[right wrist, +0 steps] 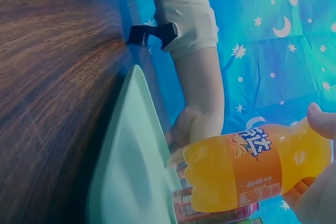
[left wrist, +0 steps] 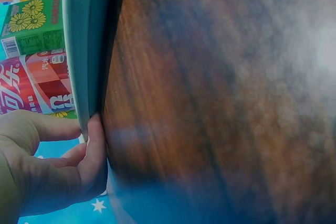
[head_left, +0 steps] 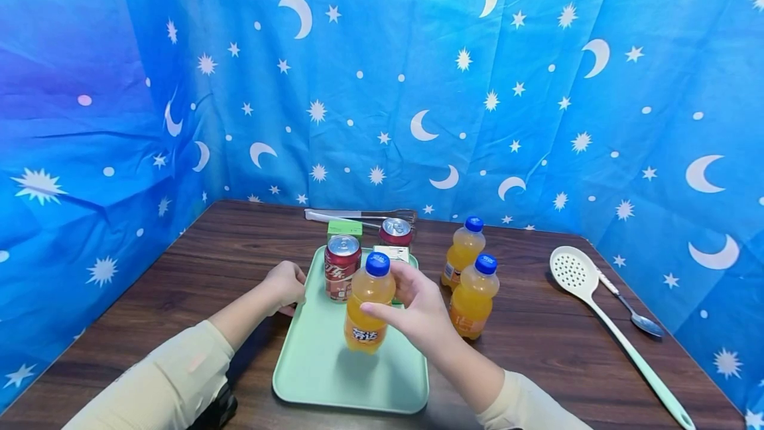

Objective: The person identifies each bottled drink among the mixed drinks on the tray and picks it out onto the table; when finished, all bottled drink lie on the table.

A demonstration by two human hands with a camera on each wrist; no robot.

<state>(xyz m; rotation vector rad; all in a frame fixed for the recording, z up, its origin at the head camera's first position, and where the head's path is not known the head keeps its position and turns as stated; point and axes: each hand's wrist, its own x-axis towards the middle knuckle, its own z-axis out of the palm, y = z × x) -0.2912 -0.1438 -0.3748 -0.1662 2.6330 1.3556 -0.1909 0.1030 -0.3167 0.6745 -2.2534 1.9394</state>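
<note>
My right hand (head_left: pixel 425 310) grips an orange soda bottle (head_left: pixel 365 297) with a blue cap, held upright over the pale green tray (head_left: pixel 316 370). In the right wrist view the bottle's base (right wrist: pixel 210 177) hangs above the tray. My left hand (head_left: pixel 288 287) pinches the tray's left rim; the left wrist view shows thumb and fingers on either side of that rim (left wrist: pixel 86 66). On the tray stand a red soda can (head_left: pixel 341 271), a green drink carton (head_left: pixel 344 227) and, partly hidden behind the bottle, another carton (head_left: pixel 390 253) with a white top. A second red can (head_left: pixel 396 232) stands behind them.
Right of the tray, two more orange soda bottles (head_left: pixel 465 244) (head_left: pixel 475 297) stand on the wooden table (head_left: pixel 525 377). Farther right lie a slotted skimmer (head_left: pixel 575 271) and a metal spoon (head_left: pixel 644 324). Tongs (head_left: pixel 334 215) lie behind the tray, before the blue curtain (head_left: pixel 370 85).
</note>
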